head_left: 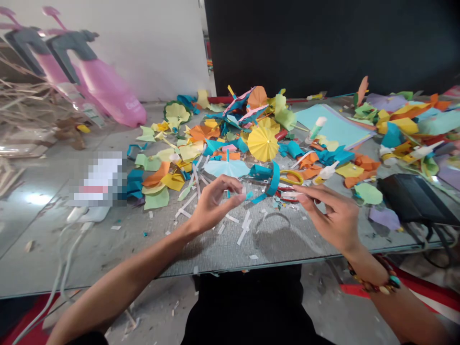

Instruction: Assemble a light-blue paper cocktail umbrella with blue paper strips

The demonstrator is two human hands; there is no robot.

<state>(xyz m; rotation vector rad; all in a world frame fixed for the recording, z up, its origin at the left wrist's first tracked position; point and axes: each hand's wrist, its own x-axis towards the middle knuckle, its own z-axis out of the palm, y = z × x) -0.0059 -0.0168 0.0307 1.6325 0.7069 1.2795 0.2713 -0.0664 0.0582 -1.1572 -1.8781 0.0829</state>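
Observation:
My left hand is closed in a pinch above the table, with a small teal scrap of paper at its fingertips. My right hand also has thumb and fingers pressed together; what lies between them I cannot make out. Between the hands is a curled blue paper strip, and a ring-like shadow falls on the table below. Behind the strip lie scissors with yellow handles and another red-handled pair, partly hidden. A pale blue paper umbrella shape with a blue stick is just beyond my left hand.
Colourful paper pieces, a yellow pleated disc, a glue stick and a glue bottle crowd the back. White paper strips lie in front. A blurred-out phone with cables is left, pink spray bottles behind, a black device right.

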